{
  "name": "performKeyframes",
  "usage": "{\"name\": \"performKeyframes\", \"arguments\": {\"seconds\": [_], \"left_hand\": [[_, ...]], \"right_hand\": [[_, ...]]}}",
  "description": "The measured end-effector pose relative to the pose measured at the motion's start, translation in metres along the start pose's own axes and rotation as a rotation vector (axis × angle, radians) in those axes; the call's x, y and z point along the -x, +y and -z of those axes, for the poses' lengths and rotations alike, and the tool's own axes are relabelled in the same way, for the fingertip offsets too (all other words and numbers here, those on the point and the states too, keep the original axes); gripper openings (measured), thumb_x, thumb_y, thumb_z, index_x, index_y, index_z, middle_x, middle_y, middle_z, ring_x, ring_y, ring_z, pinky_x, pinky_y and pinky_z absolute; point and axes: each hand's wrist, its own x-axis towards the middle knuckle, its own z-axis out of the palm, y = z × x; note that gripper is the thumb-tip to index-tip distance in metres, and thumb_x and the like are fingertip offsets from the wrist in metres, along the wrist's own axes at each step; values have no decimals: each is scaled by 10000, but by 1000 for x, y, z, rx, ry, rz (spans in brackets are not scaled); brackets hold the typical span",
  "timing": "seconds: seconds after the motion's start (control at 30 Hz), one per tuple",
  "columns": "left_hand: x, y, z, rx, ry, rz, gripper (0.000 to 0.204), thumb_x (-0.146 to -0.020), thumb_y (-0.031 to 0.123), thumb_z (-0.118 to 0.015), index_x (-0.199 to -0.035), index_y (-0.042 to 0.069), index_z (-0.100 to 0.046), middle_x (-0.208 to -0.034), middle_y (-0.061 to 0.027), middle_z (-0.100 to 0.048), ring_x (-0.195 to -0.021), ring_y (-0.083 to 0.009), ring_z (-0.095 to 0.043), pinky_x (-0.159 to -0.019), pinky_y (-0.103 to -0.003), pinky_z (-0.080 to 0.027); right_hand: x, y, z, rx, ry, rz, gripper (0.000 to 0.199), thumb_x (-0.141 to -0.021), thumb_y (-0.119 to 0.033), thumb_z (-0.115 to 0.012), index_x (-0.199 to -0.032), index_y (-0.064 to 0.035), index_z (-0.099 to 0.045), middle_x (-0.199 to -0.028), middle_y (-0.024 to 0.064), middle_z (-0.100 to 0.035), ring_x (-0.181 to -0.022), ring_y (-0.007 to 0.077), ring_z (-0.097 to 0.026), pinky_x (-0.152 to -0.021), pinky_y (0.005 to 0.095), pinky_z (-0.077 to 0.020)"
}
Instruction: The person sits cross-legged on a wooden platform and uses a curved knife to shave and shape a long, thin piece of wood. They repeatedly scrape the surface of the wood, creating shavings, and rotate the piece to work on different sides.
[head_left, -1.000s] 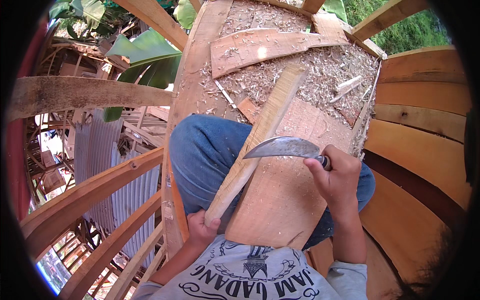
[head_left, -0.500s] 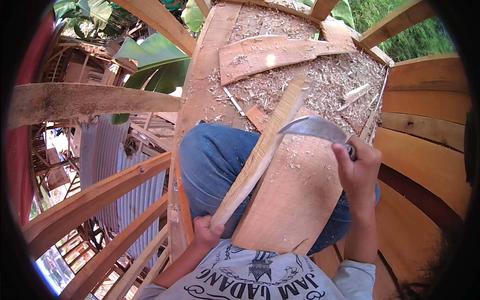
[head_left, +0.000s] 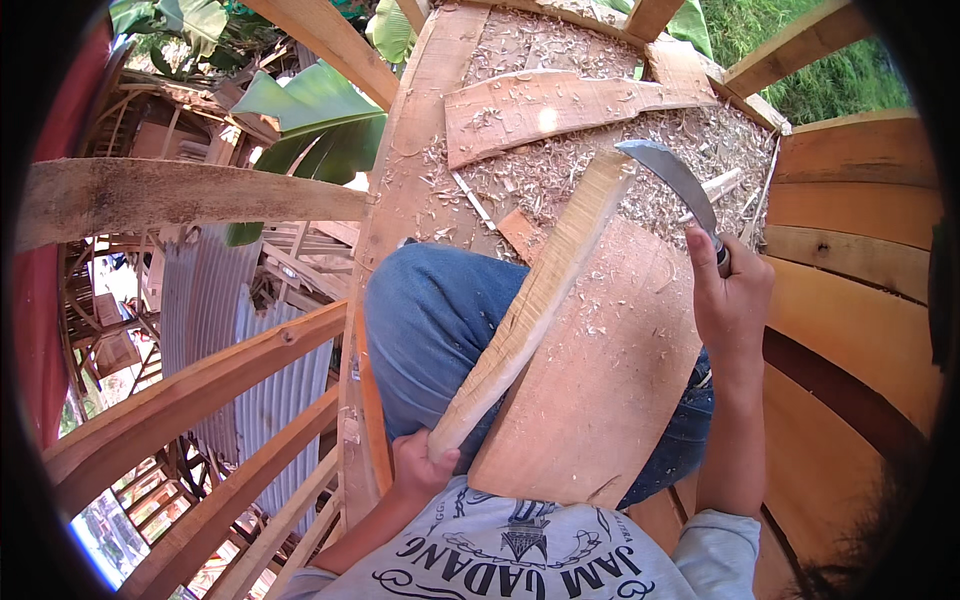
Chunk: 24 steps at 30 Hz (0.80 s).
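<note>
Head view, single frame.

Item 1: long pale wooden stave [head_left: 535, 310], roughly hewn, lying diagonally from lower centre to upper centre of the frame. Its near end is clenched in the left hand [head_left: 420, 468] at lower centre; its far end rests among shavings. One face shows fresh, light, faceted cuts along most of its length, so the shaping looks well under way; the edges remain uneven, so more paring seems left.

Item 2: curved steel blade with dark handle [head_left: 678, 182], upper right of centre, gripped tight in the right hand [head_left: 732, 300]. The blade is raised, its tip just beside the stave's far end, not biting the wood.

Item 3: broad reddish-brown flat board [head_left: 600, 370], centre, lying over the blue-jeaned knees [head_left: 430, 320] and carrying the stave.

Item 4: heap of pale wood shavings [head_left: 560, 170], top centre, thick across the curved plank floor [head_left: 410, 180], evidence of much cutting done.

Item 5: rough brown offcut slab [head_left: 540, 105], top centre, on the shavings.

Surroundings: curved orange-brown hull planks [head_left: 850, 230] at right; timber rails [head_left: 190, 195] and corrugated metal sheet [head_left: 240, 330] at left. Nothing obstructs the blade's path.
</note>
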Motion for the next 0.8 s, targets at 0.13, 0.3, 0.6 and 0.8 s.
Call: {"name": "performKeyframes", "arguments": {"seconds": [0.13, 0.3, 0.6, 0.8], "left_hand": [[-1, -5, -1, 4, -1, -17, 517, -784, 481, -626, -687, -24, -571, -527, -165, -529, -503, -315, -609, -478, -360, -454], [-4, 8, 0, 23, 2, 11, 483, -779, 448, -648, -689, -21, -575, -533, -161, -539, -503, -314, -609, -477, -355, -454], [-5, 12, -4, -7, 39, 17, 436, -769, 387, -679, -662, -16, -552, -533, -184, -528, -506, -347, -598, -465, -374, -452], [-6, 13, 0, -48, 42, -13, 484, -772, 427, -669, -638, -16, -526, -512, -180, -507, -496, -361, -589, -453, -379, -444]], "right_hand": [[0, 4, 15, 75, 24, 3, 480, -829, -390, -672, -630, 29, -547, -420, 64, -355, -404, 143, -323, -417, 303, -286], [7, 0, 25, 9, 46, 124, 530, -795, -429, -695, -565, -22, -444, -423, 43, -371, -380, 133, -342, -402, 290, -293], [-28, 8, 0, 412, 45, 267, 588, -740, -578, -666, -529, -60, -487, -431, 64, -444, -384, 222, -482, -404, 336, -373], [-42, 29, -7, 387, 104, 57, 622, -800, -580, -604, -558, -12, -524, -448, 102, -449, -442, 251, -498, -462, 360, -385]]}}
